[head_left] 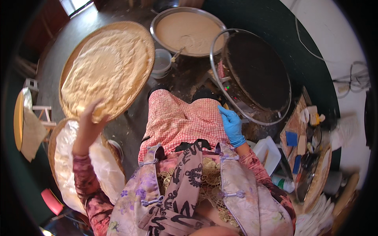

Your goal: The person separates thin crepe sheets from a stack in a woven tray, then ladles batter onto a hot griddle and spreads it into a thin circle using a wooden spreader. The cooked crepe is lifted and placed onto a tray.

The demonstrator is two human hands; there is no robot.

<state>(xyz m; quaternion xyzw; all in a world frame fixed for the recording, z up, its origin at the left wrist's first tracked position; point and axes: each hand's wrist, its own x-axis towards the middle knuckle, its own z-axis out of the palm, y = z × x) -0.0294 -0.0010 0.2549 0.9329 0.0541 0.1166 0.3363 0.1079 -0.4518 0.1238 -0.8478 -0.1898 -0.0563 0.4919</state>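
Just beyond our bare left hand (91, 129), its fingers parted, we saw a round, tan woven tray (81, 45) of crumpled, cream-coloured sheets (106, 65); well apart from that hand, our blue-gloved right hand (232, 125) was beside red-and-white checked cloth (181, 120), its grip unclear to us.

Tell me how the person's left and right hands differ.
The left hand is bare; the right hand wears a blue glove. The left shows in front of the woven tray, the right beside the checked cloth. Both emerge from reddish patterned sleeves.
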